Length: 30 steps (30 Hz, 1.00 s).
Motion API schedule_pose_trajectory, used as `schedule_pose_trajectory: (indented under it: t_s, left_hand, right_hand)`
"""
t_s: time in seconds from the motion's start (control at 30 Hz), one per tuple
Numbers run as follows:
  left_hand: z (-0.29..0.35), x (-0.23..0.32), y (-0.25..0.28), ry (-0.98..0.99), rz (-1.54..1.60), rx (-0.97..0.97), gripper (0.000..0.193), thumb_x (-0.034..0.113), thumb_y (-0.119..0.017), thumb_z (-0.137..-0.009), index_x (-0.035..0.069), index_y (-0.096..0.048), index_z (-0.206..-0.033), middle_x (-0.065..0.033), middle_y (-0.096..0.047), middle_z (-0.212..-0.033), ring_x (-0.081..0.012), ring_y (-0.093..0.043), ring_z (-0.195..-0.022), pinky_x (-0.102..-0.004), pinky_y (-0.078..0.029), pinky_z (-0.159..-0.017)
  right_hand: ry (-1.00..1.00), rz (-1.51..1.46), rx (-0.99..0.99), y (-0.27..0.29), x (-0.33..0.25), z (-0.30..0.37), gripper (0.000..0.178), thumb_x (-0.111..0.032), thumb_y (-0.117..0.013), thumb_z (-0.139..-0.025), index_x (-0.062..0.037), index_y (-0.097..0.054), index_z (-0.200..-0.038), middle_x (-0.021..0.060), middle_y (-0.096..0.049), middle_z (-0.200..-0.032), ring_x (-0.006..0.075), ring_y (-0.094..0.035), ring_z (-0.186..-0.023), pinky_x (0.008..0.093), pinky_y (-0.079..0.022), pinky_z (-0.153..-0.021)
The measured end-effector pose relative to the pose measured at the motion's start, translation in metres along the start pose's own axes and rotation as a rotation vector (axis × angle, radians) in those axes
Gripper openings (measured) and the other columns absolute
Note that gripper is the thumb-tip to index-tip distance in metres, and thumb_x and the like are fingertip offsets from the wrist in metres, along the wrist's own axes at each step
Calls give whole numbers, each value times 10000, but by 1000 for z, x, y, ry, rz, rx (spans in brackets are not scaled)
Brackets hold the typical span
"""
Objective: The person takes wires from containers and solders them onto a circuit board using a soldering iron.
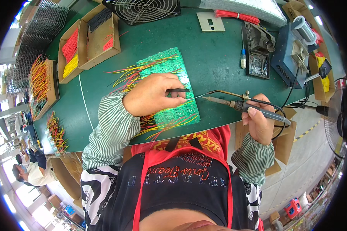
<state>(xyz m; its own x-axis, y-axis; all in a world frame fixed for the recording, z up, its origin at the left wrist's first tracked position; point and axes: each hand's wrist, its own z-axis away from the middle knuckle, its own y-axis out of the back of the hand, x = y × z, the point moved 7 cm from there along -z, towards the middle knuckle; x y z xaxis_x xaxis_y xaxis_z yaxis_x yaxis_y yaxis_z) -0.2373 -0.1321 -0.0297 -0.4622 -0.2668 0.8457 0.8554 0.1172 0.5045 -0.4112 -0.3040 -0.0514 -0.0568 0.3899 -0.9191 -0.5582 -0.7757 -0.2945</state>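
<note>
My left hand rests over a green circuit board panel, its fingers closed on a short, dark bundle that looks like black wires. My right hand grips a soldering iron by its dark handle. A thin, curved feed tube is clamped along the iron, and a fine strand of solder runs from it toward my left fingertips. The iron's tip is just right of the panel, apart from it. Red and yellow wires stick out from the panel's left side; my left hand hides its middle.
Cardboard boxes of cut wires stand at the back left. A blue soldering station with a solder reel is at the right, beside a black tray. A fan stands at the back. Another person sits far left.
</note>
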Motion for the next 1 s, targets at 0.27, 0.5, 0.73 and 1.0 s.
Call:
schedule_pose_trajectory:
  t_s: [0.27,0.5,0.73,1.0]
  left_hand:
    - [5,5,1,-43,-122,49,180,138,-672,-779,-16,-606,-843,-82,-535,-725,-178,-546,-652,-294,-421,-562]
    - [23,13,19,20,-206,194,190,175,-641,-794,-12,-610,-814,-100,-569,-725,-242,-579,-655,-341,-444,-585]
    - [68,-3,88,116,-427,286,248,227,-632,-795,-20,-611,-812,-138,-572,-708,-266,-573,-631,-355,-442,-579]
    - [110,-60,183,402,-414,208,275,254,-637,-800,-19,-615,-776,-134,-534,-614,-167,-513,-567,-326,-413,-546]
  right_hand:
    - [22,36,37,-5,-1,7,158,-46,-620,-774,14,-522,-883,102,-603,-680,120,-554,-531,227,-467,-508]
    - [496,727,81,-40,-27,28,182,-11,-692,-732,13,-581,-874,84,-617,-748,118,-590,-642,233,-475,-614]
    - [324,447,160,-31,-27,19,196,-2,-651,-754,19,-544,-917,93,-620,-731,120,-592,-628,233,-473,-607]
    - [225,386,153,-35,-27,9,163,3,-618,-776,29,-529,-911,109,-621,-737,134,-602,-629,235,-498,-598]
